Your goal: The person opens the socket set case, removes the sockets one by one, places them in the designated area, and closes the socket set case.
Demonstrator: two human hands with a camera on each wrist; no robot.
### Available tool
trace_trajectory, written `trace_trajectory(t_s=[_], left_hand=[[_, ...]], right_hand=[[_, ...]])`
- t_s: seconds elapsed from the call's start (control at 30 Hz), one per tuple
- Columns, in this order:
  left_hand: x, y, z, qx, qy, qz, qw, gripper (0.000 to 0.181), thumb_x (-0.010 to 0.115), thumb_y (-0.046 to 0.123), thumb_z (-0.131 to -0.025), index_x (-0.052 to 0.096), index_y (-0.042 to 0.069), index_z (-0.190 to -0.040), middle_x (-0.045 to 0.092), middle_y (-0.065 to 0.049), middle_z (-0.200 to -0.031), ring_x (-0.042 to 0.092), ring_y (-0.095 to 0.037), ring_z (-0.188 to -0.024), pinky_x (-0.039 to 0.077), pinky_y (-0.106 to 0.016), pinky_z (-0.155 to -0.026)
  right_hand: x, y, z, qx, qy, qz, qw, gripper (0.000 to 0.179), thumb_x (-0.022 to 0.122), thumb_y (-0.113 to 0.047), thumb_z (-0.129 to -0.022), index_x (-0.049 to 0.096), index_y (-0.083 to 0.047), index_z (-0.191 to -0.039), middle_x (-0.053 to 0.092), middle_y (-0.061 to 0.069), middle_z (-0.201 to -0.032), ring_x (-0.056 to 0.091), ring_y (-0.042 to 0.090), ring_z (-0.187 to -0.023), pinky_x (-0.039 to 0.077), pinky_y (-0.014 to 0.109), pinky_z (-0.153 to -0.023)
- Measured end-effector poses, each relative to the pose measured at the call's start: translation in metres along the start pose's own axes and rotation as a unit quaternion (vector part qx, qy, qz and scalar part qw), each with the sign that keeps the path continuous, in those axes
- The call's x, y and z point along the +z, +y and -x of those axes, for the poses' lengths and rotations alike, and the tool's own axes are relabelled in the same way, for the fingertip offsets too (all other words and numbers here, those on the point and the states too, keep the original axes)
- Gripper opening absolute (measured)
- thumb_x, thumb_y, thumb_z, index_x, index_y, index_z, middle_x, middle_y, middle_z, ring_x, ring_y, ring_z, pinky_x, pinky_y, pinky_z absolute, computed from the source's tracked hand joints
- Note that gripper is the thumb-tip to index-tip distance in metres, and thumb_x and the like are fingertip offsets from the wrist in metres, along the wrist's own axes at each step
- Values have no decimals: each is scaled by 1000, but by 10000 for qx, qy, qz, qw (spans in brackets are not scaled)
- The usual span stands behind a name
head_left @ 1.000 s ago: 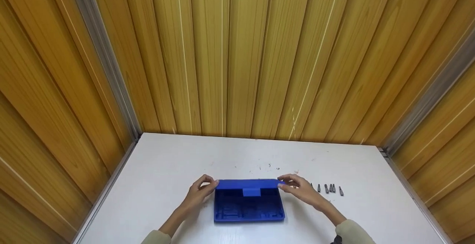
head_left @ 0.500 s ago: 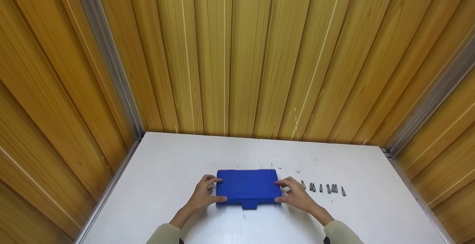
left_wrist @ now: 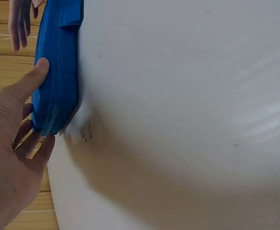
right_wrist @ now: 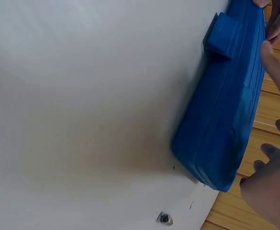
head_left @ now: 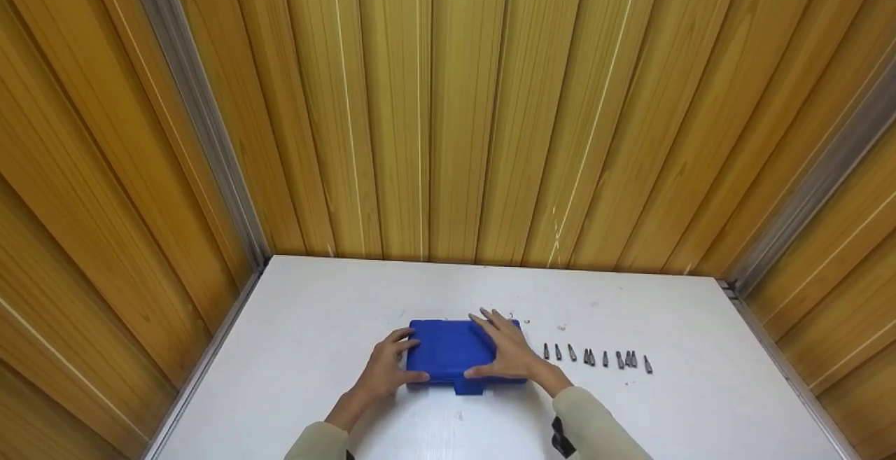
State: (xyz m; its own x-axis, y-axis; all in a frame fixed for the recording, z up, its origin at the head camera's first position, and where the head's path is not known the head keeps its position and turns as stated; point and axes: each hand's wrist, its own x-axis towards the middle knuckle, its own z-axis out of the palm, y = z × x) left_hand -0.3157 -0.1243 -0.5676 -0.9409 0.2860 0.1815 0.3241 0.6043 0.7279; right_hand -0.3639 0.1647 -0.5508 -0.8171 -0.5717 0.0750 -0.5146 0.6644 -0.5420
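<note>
A blue plastic case (head_left: 444, 351) lies on the table with its lid down. Its front latch tab (right_wrist: 223, 36) juts outward. At the case's left end, my left hand (head_left: 385, 362) grips it, thumb on the front edge of the lid and fingers around the end (left_wrist: 15, 129). My right hand (head_left: 507, 348) is over the right half of the lid with fingers spread, its thumb by the front edge close to the latch tab. In the right wrist view, the fingers of the right hand (right_wrist: 274, 167) stand apart from the case's end.
Several small dark metal bits (head_left: 605, 358) lie in a row on the white table (head_left: 336, 299), right of the case. One bit (right_wrist: 164, 218) shows in the right wrist view. Dark specks mark the table behind the case. Wood-patterned walls (head_left: 455, 131) enclose the back and sides.
The lid has come down over the case, which stood open a second ago. My right hand has since left the case's right end and moved left over the lid; the left hand stays at its end.
</note>
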Motion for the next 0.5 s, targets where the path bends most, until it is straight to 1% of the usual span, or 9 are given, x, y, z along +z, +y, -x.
trace_trajectory(t_s=[0.1,0.23,0.33,0.4,0.5], left_hand=[[2,0,-2,-27,-59,188,9998,67,89,20,-79,61,-12,-131,50,-28,-147,49,-50,-137,50,-51,-105],[3,-1,-2,-44,-8,454,9990,67,89,17,-79,60,-14,-131,50,-29,-147,48,-51,-137,51,-48,-105],[2,-1,-1,-68,13,445,9990,68,89,17,-78,60,-14,-130,50,-29,-147,47,-51,-138,49,-48,-106],[0,-1,0,-90,-26,400,9992,69,89,19,-78,60,-14,-131,50,-29,-147,47,-51,-138,49,-48,-106],[-2,-2,-1,-93,-41,386,9992,69,89,20,-79,60,-14,-131,50,-28,-148,47,-52,-138,48,-49,-107]], right_hand=[[9,0,-11,100,-210,149,9996,112,86,-56,-70,36,-8,-158,28,27,-164,21,54,-151,15,74,-119],[9,-2,-14,140,-403,417,9982,114,89,-55,-65,39,-9,-157,31,26,-163,23,53,-151,15,72,-119],[5,-3,-15,133,-703,490,9962,117,92,-49,-64,35,-10,-158,29,25,-163,22,52,-151,13,73,-120],[3,-3,-15,127,-887,495,9947,120,95,-45,-63,32,-11,-159,27,24,-164,20,52,-152,12,73,-120],[2,-2,-17,39,-891,510,9947,120,96,-44,-62,32,-11,-159,27,24,-163,21,51,-152,12,73,-120]])
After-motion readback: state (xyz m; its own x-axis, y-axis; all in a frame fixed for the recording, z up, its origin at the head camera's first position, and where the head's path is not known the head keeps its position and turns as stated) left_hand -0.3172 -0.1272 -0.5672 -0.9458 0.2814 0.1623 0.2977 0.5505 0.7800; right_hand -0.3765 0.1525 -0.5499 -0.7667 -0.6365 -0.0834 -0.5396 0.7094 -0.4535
